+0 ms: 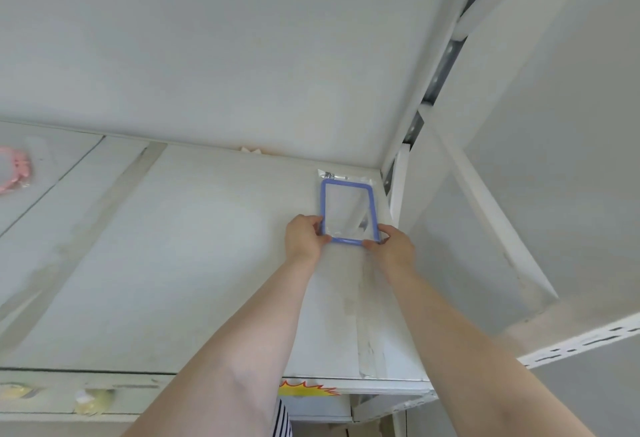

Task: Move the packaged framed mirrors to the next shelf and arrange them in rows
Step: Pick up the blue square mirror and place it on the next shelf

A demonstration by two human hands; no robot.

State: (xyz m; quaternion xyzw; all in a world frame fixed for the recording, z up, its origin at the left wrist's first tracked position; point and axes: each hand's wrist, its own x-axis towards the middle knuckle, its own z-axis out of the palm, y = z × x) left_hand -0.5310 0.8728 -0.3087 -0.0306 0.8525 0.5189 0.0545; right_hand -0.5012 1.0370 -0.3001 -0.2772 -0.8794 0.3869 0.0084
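A blue-framed rectangular mirror (349, 211) in clear plastic packaging lies flat in the back right corner of the white shelf (194, 249). My left hand (304, 236) grips the frame's near left corner. My right hand (394, 246) pinches its near right corner. Both arms reach far over the shelf. A pink-framed packaged mirror (14, 170) lies at the far left edge of the view, on the neighbouring shelf board.
The shelf's back wall rises behind the mirror, and a white metal upright (398, 191) stands just right of it. A slanted side panel (491, 215) closes the right. A yellow-red price sticker (308, 389) sits on the shelf's front edge.
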